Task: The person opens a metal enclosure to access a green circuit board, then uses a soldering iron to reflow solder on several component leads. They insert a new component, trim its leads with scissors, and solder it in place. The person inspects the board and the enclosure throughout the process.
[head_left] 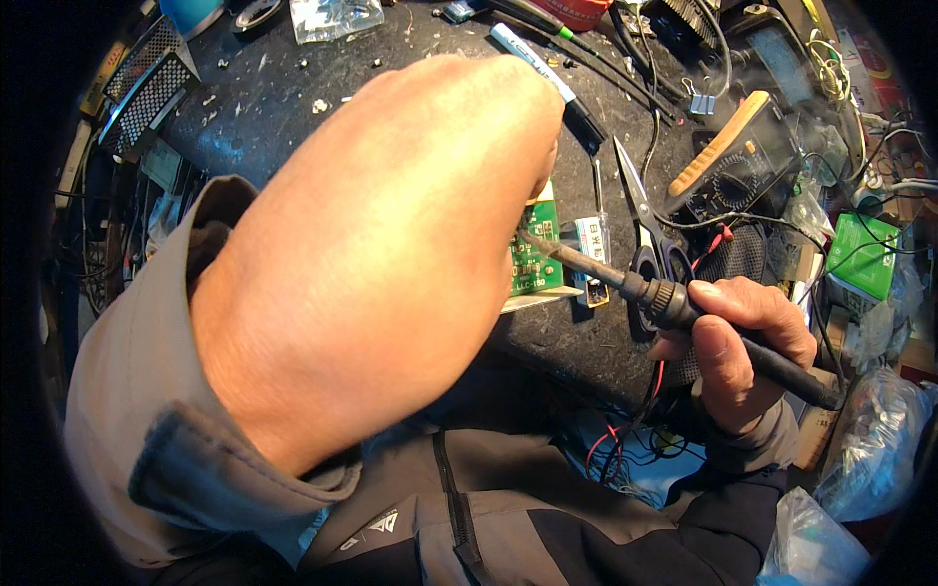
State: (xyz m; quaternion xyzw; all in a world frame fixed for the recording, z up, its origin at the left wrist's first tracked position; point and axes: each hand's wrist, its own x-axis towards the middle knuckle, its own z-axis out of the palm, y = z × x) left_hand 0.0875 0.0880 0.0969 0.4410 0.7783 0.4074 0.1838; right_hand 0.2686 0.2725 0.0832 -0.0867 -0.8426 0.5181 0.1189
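My left hand point(391, 215) fills the middle of the head view, seen from its back. Its fingers curl down out of sight, so what they hold or touch is hidden. Past its edge shows part of a green circuit board point(542, 269) with solder points. In my right hand point(741, 354) is a soldering iron point(668, 301), gripped by its dark handle. The iron's tip reaches left onto the board, close beside my left hand. Just right of the board lie a small white box point(592, 256) and an open pair of scissors point(640, 200).
A blue-and-black marker point(547, 73) lies beyond my left hand. At the right are a multimeter point(767, 166), an orange-brown strip point(719, 143), a binder clip point(700, 102), a green box point(864, 256), loose cables and plastic bags point(874, 444). A perforated metal casing point(147, 90) stands far left.
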